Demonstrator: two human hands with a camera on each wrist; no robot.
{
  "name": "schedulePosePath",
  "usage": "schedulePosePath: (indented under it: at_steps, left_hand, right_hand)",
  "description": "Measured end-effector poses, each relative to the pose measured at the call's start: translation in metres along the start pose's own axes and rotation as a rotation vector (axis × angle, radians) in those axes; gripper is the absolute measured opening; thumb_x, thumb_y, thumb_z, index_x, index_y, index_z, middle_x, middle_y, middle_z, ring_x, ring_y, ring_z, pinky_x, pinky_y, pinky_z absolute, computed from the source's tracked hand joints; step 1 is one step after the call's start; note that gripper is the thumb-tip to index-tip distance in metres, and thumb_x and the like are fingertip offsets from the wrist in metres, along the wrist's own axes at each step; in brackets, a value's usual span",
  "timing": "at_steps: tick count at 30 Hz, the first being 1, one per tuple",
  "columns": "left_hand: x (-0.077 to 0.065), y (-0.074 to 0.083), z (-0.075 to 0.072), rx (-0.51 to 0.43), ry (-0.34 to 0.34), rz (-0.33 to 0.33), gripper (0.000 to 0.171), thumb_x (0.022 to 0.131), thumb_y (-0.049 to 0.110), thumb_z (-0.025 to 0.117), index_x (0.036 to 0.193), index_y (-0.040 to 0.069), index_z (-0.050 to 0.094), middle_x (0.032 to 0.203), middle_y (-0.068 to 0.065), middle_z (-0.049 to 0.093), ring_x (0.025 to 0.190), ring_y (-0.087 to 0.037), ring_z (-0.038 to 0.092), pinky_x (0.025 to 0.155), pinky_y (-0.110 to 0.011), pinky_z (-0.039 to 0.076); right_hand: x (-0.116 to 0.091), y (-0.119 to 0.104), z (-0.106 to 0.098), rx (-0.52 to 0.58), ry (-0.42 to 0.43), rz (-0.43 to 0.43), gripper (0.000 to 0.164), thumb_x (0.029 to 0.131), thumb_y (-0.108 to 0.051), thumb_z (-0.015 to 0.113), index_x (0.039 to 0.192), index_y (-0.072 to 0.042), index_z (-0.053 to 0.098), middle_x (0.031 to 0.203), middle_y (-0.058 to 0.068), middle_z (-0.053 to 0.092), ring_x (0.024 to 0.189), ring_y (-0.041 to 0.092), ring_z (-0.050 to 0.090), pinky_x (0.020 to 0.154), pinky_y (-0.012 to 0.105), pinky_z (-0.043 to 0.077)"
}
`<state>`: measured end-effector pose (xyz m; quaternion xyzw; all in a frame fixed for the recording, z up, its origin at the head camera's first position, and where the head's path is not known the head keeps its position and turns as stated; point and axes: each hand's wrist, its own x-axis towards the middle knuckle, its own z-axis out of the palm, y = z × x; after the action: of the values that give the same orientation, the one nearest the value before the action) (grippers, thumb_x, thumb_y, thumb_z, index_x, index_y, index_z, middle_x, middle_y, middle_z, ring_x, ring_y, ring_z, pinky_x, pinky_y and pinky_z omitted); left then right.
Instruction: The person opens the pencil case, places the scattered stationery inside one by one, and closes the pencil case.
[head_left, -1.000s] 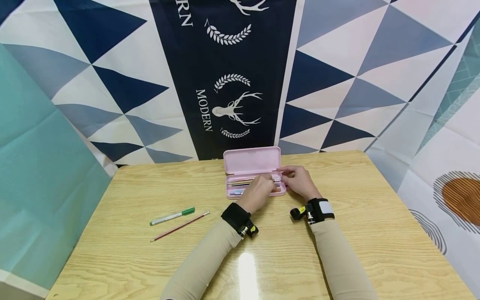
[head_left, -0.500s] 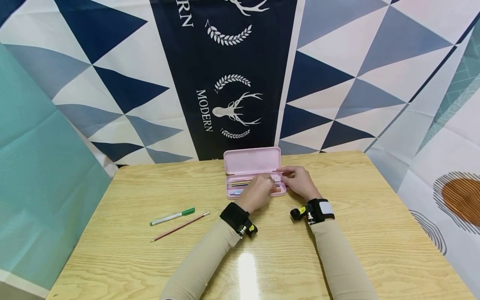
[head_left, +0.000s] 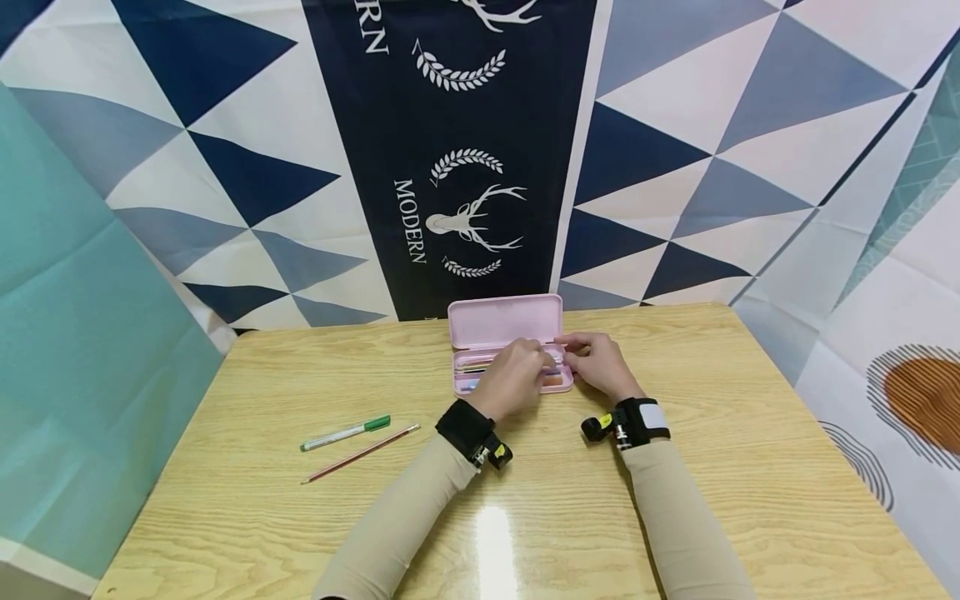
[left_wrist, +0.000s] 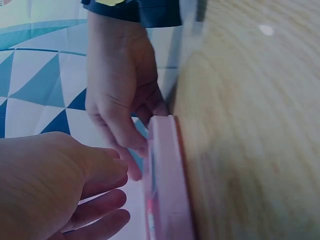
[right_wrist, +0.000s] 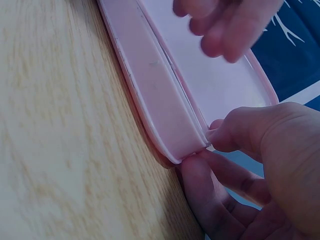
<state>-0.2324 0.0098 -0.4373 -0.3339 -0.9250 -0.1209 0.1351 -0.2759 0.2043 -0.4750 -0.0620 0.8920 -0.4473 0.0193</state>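
A pink pencil case lies at the far edge of the table with its lid raised. Several pencils show inside, partly covered by my left hand. That hand hovers over the tray; in the left wrist view its fingers are loosely bent, with nothing visible between them. My right hand holds the case's right end. The right wrist view has the thumb on the rim and the other fingers against the end wall and near its lower edge.
On the wooden table, left of my left forearm, lie a green-capped pen and a reddish pencil. A patterned cloth hangs behind the far edge. Each wrist wears a black strap with a small camera.
My left hand has risen a little and shifted toward the far side over the case. The right hand keeps its hold; the case, pen and loose pencil stay put.
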Motion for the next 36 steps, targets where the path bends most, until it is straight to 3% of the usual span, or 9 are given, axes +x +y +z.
schedulePosePath:
  at_steps: [7, 17, 36]
  left_hand:
    - [0.002, -0.002, -0.007, 0.031, 0.035, 0.011, 0.022, 0.084, 0.010, 0.073, 0.105, 0.016, 0.078, 0.094, 0.000, 0.074, 0.086, -0.016, 0.062, 0.076, -0.027, 0.056]
    - [-0.005, -0.009, -0.011, -0.050, 0.018, -0.008, 0.022, 0.084, 0.007, 0.071, 0.104, 0.013, 0.080, 0.095, -0.002, 0.074, 0.089, -0.018, 0.064, 0.080, -0.031, 0.055]
    - [-0.042, -0.036, -0.019, -0.044, 0.047, -0.090, 0.021, 0.085, 0.010, 0.070, 0.103, 0.015, 0.079, 0.097, 0.000, 0.076, 0.090, -0.017, 0.066, 0.079, -0.033, 0.057]
  right_hand:
    - [0.000, -0.001, 0.000, 0.013, -0.003, 0.003, 0.030, 0.093, -0.009, 0.066, 0.121, -0.009, 0.073, 0.110, 0.020, 0.072, 0.084, 0.026, 0.063, 0.059, 0.024, 0.052]
    - [0.001, 0.000, 0.000, 0.016, -0.003, 0.012, 0.030, 0.093, -0.008, 0.064, 0.122, -0.010, 0.072, 0.109, 0.020, 0.072, 0.084, 0.026, 0.063, 0.060, 0.025, 0.053]
    - [0.000, 0.000, 0.001, -0.022, -0.006, 0.020, 0.030, 0.095, -0.012, 0.064, 0.123, -0.013, 0.072, 0.113, 0.018, 0.071, 0.092, 0.029, 0.061, 0.067, 0.029, 0.050]
